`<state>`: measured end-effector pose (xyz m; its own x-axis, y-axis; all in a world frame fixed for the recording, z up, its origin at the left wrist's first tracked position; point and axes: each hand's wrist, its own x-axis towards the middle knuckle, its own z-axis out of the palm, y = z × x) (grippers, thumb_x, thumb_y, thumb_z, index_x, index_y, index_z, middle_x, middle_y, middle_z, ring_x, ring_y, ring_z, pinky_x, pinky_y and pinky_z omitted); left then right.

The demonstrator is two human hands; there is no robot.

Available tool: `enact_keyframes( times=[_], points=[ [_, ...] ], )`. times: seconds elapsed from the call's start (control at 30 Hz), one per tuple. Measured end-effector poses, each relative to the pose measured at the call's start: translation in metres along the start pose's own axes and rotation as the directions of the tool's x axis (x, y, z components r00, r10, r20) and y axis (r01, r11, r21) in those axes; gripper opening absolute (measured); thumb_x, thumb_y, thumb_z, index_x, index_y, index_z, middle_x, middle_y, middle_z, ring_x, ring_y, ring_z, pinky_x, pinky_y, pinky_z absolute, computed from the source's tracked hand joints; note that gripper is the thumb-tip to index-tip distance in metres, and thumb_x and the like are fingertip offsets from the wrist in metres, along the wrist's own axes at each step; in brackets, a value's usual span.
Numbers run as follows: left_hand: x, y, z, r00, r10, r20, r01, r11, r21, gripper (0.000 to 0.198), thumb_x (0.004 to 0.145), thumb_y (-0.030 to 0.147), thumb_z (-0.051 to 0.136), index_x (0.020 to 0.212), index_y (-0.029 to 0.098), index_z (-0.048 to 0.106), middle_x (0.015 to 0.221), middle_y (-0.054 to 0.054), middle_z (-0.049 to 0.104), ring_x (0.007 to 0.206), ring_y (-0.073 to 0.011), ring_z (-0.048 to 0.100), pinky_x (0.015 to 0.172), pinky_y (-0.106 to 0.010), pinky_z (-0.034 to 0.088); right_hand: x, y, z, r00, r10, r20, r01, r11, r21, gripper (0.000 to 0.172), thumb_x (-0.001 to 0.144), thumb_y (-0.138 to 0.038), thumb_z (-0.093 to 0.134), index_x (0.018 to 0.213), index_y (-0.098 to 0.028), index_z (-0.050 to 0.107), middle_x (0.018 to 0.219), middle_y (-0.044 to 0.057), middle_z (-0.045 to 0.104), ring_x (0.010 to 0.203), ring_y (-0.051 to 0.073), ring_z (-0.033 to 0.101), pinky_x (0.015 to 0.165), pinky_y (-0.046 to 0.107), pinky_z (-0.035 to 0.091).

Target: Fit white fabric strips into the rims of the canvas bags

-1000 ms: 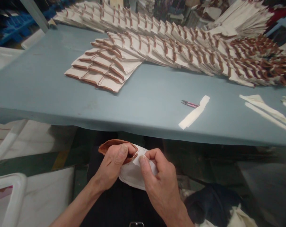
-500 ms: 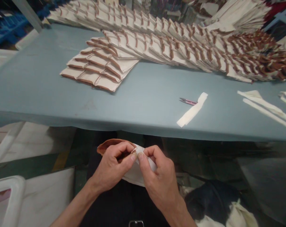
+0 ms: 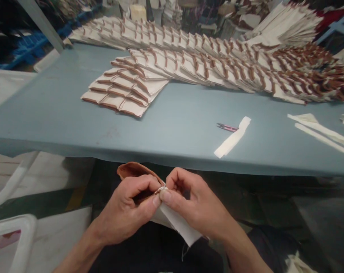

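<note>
Brown-lined white cloth piece (image 3: 132, 170) is gripped in two bare hands just off a table's near edge, above dark clothing. By the left hand (image 3: 128, 208), one side of the piece is pinched between thumb and forefinger, close to where brown meets white; by the right hand (image 3: 199, 203), the cloth is pinched right beside that spot, the fingertips of both hands brought almost together. Below the right hand, a white flap (image 3: 183, 226) is left hanging, with loose threads (image 3: 185, 252) trailed beneath it. On the blue-grey table (image 3: 60, 121), white pieces with brown edges (image 3: 194, 68) are laid overlapping in long rows, and a fanned stack (image 3: 117, 91) is set at the nearer row's left end. Toward the front, thread snips (image 3: 227, 127) are met at one end by a pale strip (image 3: 231, 139); further strips (image 3: 322, 127) are spread at right.
</note>
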<state>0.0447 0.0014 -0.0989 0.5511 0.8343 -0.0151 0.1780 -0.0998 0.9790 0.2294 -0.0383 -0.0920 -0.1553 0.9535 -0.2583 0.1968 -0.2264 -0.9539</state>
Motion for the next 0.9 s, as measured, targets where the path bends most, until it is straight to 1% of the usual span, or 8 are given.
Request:
enact_keyframes(
  times=[0.13,0.23,0.3,0.4,0.5,0.67,0.8,0.9],
  points=[
    [-0.003,-0.002,-0.01,0.995,-0.037,0.096,0.031,0.998,0.062,0.025,0.097,0.028,0.058,0.075,0.019,0.067,0.071,0.001,0.066,0.063,-0.0126,0.058,0.058,-0.019,0.046,0.011,0.006,-0.004,0.993,-0.012,0.119,0.003,0.997,0.074,0.032,0.092,-0.046,0.066,0.079,-0.019,0.054,0.067,-0.006,0.05,0.059,0.009,0.041,0.051,0.02,0.031],
    [-0.007,-0.004,-0.017,0.986,-0.062,0.153,0.042,0.99,0.135,0.027,0.102,0.031,0.053,0.083,0.02,0.069,0.08,0.0,0.07,0.071,-0.0142,0.062,0.066,-0.02,0.049,0.015,0.009,-0.005,0.989,-0.036,0.147,0.032,0.999,0.031,0.032,0.095,-0.046,0.062,0.08,-0.019,0.053,0.068,-0.006,0.049,0.06,0.01,0.04,0.052,0.021,0.03],
    [-0.007,-0.004,-0.018,0.985,-0.072,0.155,0.047,0.985,0.164,0.029,0.104,0.033,0.051,0.084,0.02,0.068,0.08,0.001,0.07,0.072,-0.0144,0.062,0.067,-0.021,0.048,0.015,0.01,-0.004,0.988,-0.066,0.141,0.068,0.998,-0.006,0.03,0.099,-0.044,0.057,0.082,-0.02,0.053,0.069,-0.006,0.049,0.061,0.01,0.041,0.054,0.022,0.031],
    [-0.006,-0.001,-0.016,0.991,-0.061,0.12,0.039,0.984,0.176,0.031,0.104,0.033,0.05,0.08,0.02,0.065,0.075,0.001,0.067,0.067,-0.0141,0.059,0.064,-0.022,0.046,0.014,0.011,0.002,0.987,-0.122,0.107,0.128,0.99,-0.053,0.027,0.105,-0.039,0.048,0.085,-0.021,0.05,0.072,-0.006,0.051,0.064,0.011,0.045,0.059,0.024,0.035],
    [-0.007,0.002,-0.016,0.993,-0.046,0.111,0.026,0.984,0.179,0.029,0.105,0.031,0.048,0.082,0.021,0.063,0.076,0.002,0.067,0.066,-0.0143,0.058,0.064,-0.022,0.046,0.013,0.015,0.009,0.985,-0.168,0.036,0.17,0.984,-0.061,0.028,0.106,-0.036,0.041,0.084,-0.022,0.049,0.073,-0.005,0.052,0.067,0.012,0.048,0.063,0.025,0.038],
    [-0.009,0.002,-0.017,0.99,-0.054,0.127,0.021,0.969,0.245,0.025,0.105,0.031,0.047,0.09,0.022,0.065,0.081,0.002,0.067,0.07,-0.0145,0.059,0.067,-0.022,0.046,0.015,0.025,0.018,0.975,-0.208,-0.079,0.206,0.978,-0.033,0.024,0.103,-0.034,0.046,0.083,-0.022,0.05,0.071,-0.005,0.051,0.064,0.012,0.047,0.06,0.025,0.037],
    [-0.005,-0.003,-0.008,1.0,-0.009,0.028,0.0,0.944,0.331,0.025,0.1,0.025,0.043,0.082,0.021,0.06,0.072,0.002,0.062,0.064,-0.0146,0.056,0.061,-0.024,0.043,0.019,0.028,0.025,0.965,-0.211,-0.157,0.199,0.976,-0.088,0.023,0.101,-0.036,0.043,0.084,-0.022,0.049,0.07,-0.005,0.052,0.063,0.013,0.049,0.06,0.026,0.036],
    [-0.002,-0.01,-0.001,0.998,0.052,-0.032,-0.035,0.912,0.409,0.023,0.095,0.02,0.043,0.076,0.021,0.054,0.066,0.003,0.056,0.058,-0.0138,0.051,0.057,-0.026,0.038,0.023,0.03,0.031,0.966,-0.184,-0.181,0.174,0.982,-0.07,0.016,0.097,-0.032,0.041,0.089,-0.022,0.05,0.067,-0.005,0.051,0.06,0.014,0.049,0.06,0.027,0.036]
  ],
)
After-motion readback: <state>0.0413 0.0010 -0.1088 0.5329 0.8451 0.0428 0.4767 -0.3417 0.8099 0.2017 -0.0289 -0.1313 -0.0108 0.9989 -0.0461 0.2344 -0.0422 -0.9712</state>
